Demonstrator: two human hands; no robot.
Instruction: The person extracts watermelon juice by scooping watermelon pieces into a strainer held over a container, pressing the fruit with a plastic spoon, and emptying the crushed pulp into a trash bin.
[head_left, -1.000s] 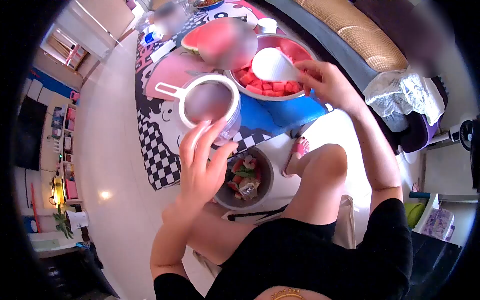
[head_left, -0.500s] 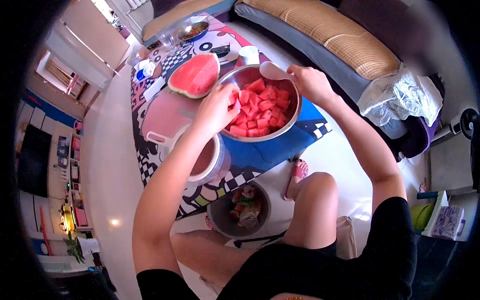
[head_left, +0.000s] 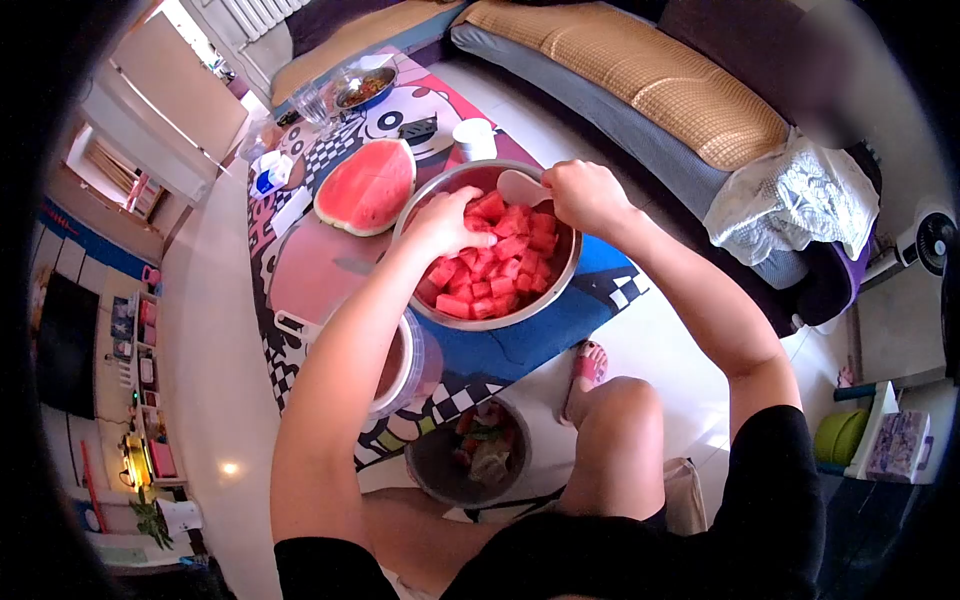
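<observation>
A metal bowl full of cut watermelon chunks stands on the table. My left hand reaches over its left rim, thumb and fingers apart, touching the chunks. My right hand is closed around the handle of a white spoon, whose head dips into the bowl at the back right. A large piece of uncut watermelon rests on a pink board left of the bowl. Near my left forearm is a clear, white-rimmed container, partly hidden by the arm.
Behind the bowl is a white cup. A bowl of food and clear glasses occupy the table's far end. A grey bin with scraps sits below the near edge. The sofa runs along the right.
My left hand has lowered onto the chunks and spread its fingers; earlier it pinched a watermelon piece. The spoon has moved down into the bowl. The view has shifted slightly.
</observation>
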